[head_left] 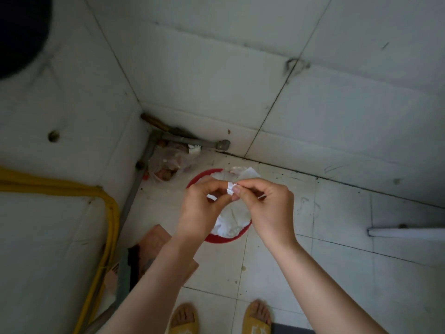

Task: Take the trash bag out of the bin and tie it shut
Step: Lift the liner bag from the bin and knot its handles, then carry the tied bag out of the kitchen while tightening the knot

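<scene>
A round red bin [218, 238] stands on the tiled floor in the corner, directly below my hands. A white trash bag [232, 221] bulges over it, its top gathered upward. My left hand [204, 208] pinches one white strip of the bag's top. My right hand [262, 203] pinches another strip, thumb and forefinger meeting the left hand's at the middle. A loose flap of bag [248, 174] shows behind my fingers. Whether the bag rests inside the bin or hangs just above it cannot be told.
A clear plastic bag of rubbish [167, 162] lies in the corner by grey pipes [192, 141]. A yellow hose [106, 237] runs down the left wall. A brown board [156, 237] leans at the left. My sandalled feet [257, 317] are below. A white bar [407, 232] juts from the right.
</scene>
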Available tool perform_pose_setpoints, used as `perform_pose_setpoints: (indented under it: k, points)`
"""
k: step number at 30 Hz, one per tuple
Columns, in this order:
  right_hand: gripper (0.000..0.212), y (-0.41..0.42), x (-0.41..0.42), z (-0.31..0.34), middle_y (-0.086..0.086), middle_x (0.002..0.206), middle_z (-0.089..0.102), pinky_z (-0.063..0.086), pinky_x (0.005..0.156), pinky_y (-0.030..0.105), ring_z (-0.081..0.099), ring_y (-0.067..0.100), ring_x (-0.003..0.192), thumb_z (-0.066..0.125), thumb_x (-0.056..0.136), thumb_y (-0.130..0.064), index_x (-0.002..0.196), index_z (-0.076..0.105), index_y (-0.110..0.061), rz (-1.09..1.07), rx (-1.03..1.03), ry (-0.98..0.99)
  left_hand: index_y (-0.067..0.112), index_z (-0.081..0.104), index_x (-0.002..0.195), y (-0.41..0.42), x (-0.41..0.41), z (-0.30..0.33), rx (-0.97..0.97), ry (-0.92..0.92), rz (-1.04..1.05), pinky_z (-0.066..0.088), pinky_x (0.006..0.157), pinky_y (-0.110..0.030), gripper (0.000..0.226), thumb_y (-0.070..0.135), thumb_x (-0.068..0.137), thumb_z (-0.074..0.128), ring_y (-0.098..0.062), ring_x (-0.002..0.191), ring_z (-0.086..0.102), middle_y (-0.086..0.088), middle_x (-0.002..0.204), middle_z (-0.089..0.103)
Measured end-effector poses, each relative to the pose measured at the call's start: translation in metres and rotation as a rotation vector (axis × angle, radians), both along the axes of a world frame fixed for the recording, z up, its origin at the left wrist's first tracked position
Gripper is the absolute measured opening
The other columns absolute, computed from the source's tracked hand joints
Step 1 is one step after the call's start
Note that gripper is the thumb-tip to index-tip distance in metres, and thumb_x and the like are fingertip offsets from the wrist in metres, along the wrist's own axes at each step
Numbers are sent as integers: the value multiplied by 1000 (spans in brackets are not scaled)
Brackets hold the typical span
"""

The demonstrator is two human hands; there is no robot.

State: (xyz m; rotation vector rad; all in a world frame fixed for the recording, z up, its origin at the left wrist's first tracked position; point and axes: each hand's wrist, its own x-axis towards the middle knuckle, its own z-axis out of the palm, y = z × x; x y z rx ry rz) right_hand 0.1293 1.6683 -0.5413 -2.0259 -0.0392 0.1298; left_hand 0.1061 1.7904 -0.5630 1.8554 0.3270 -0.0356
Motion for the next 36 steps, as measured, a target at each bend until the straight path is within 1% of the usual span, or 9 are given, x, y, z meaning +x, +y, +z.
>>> perform_pose_setpoints:
  k: [5, 10, 18, 20, 26, 28, 30, 32, 36]
  points:
    - [7, -11, 1, 60, -4, 62, 72, 45, 62, 7, 66, 2, 62, 71, 76, -11, 75, 74, -16, -31, 45, -17, 21, 74, 79, -8, 5, 62, 89, -51, -28, 43, 60, -8, 6, 18, 75, 72, 3, 70, 60, 19, 71, 64]
    - [8, -36, -7, 127, -3, 63, 73, 41, 60, 5, 65, 0, 61, 69, 77, -11, 73, 74, -15, -79, 50, -31, 18, 74, 79, -27, 5, 129, 118, -82, -99, 43, 62, -12, 5, 20, 74, 72, -1, 76, 60, 12, 74, 68]
    - [9, -94, -43, 237, -9, 62, 70, 37, 57, 3, 61, -5, 60, 69, 78, -10, 71, 72, -15, -200, 6, -23, 10, 67, 74, -85, -6, 242, 175, -55, -278, 39, 50, -8, 9, 18, 75, 71, -6, 62, 57, 2, 66, 63]
    - [9, -113, -57, 258, -12, 60, 68, 37, 56, 4, 61, -3, 60, 69, 78, -12, 71, 72, -16, -243, -10, -11, 16, 65, 70, -103, -14, 267, 164, -25, -342, 40, 46, -8, 11, 22, 76, 71, -7, 61, 57, 3, 65, 63]
    - [8, -187, -102, 313, -13, 66, 68, 45, 64, 7, 64, -1, 66, 66, 80, -16, 76, 73, -14, -385, -39, 30, 28, 59, 59, -180, -34, 329, 163, 0, -558, 43, 57, -11, 21, 24, 73, 74, -5, 56, 56, 11, 57, 61]
    - [8, -217, -117, 327, -16, 67, 65, 43, 62, 3, 61, -7, 64, 66, 81, -17, 78, 72, -14, -434, -51, 38, 32, 57, 54, -213, -41, 343, 165, 2, -616, 44, 56, -18, 27, 22, 73, 74, -3, 49, 53, 11, 48, 60]
    - [8, -251, -131, 339, -18, 66, 65, 43, 63, 3, 60, -10, 64, 66, 81, -18, 78, 73, -14, -495, -49, 40, 22, 63, 54, -249, -49, 356, 145, 24, -661, 43, 57, -28, 22, 19, 73, 74, -5, 47, 51, 9, 47, 61]
    - [8, -285, -144, 348, -13, 71, 69, 46, 66, 4, 62, -8, 64, 67, 81, -20, 80, 73, -14, -549, -41, 48, 9, 66, 62, -286, -56, 366, 145, 32, -706, 43, 58, -29, 15, 17, 73, 72, -14, 53, 52, 2, 54, 64]
    - [8, -360, -168, 359, 1, 82, 76, 49, 70, 6, 64, -1, 68, 68, 80, -20, 84, 72, -14, -621, -22, 71, 20, 61, 56, -366, -70, 375, 202, 16, -799, 42, 56, -25, 21, 22, 73, 74, -18, 53, 55, 3, 53, 60]
